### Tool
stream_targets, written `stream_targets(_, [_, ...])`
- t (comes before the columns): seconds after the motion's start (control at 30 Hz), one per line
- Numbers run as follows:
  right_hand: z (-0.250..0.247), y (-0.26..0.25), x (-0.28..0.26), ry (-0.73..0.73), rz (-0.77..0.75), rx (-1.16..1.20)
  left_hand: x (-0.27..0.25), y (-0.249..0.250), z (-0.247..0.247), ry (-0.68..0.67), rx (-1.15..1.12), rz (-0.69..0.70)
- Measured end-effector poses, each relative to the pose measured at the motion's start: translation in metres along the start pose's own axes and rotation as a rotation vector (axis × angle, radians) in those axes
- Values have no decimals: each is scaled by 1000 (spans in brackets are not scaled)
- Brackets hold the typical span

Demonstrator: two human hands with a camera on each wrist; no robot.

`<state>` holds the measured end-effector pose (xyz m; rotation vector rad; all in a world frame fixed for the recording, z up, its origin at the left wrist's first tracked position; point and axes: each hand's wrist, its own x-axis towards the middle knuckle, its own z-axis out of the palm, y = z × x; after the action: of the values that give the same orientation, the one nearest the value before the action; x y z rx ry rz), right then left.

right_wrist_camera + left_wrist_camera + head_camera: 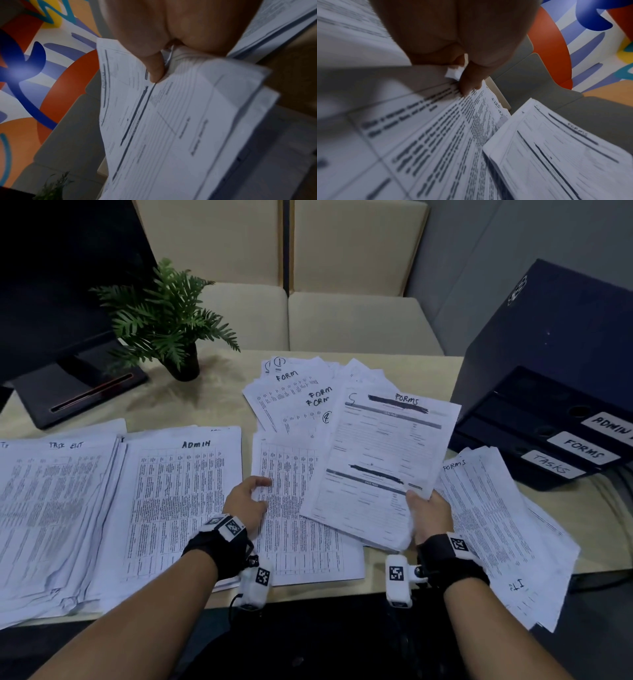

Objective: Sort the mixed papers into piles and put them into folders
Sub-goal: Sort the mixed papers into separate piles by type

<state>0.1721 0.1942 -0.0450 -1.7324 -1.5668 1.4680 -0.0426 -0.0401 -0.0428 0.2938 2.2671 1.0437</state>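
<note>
Pinching the FORMS sheaf (380, 460) at its near edge, the right hand (426, 515) is holding it up; the left hand (245, 505) is touching a gridded sheet (301, 546), grip unclear.

**Handwritten headings and folder labels**

We read "TASK LIST" on the left pile (65, 445) and "ADMIN" on the next pile (196, 444). The fanned sheets (291, 392) bore "FORM" three times and a circled 4. The sheaf (383, 446) showed "5" and "FORMS", the right pile (479, 508) "FORMS". The folders (507, 412) were labelled "ADMIN", "FORMS" and "TASKS".
</note>
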Motion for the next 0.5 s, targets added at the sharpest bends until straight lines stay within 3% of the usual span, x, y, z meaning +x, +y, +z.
stream_targets(0.13, [2, -4, -8, -73, -19, 24, -1, 0, -4, 6, 11, 25])
stream_targets(0.37, [29, 13, -24, -465, -4, -77, -1, 5, 0, -23, -25, -20])
stream_targets(0.43, [35, 15, -26, -491, -19, -110, 0, 5, -1, -22, 19, -14])
stream_targets(0.5, [35, 14, -26, -412, -54, -173, 2, 4, -2, 2, 39, -13])
